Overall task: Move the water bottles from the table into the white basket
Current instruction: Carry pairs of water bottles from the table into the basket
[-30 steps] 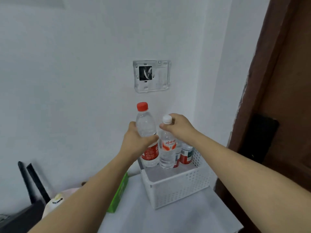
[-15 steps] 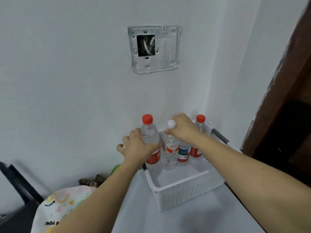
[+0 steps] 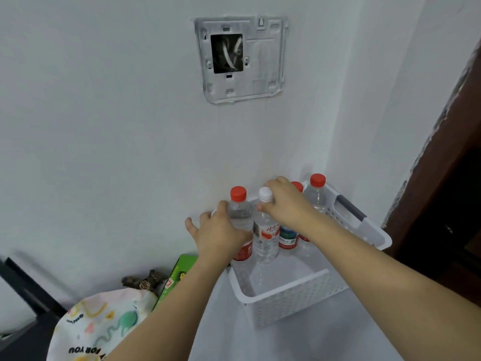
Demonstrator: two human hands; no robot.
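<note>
I have one view only, from the head camera, looking forward and down past both forearms into a wall corner. It sits close over the worktop [image 3: 325,342], the wide lens bending the wall plate [image 3: 242,58] overhead.

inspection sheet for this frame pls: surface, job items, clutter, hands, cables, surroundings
Surface: pale table, bare in front of the basket.
Job's things: white basket in the corner; red-cap bottle and white-cap bottle upright at its left end; two more red-cap bottles at the back.
Clutter: green box, patterned bag, small brown item behind them.
Hands: left hand wraps the red-cap bottle; right hand pinches the white-cap bottle's neck.
Cables: loose wires inside the open wall box.
Surroundings: white wall corner, dark door frame at right.
</note>
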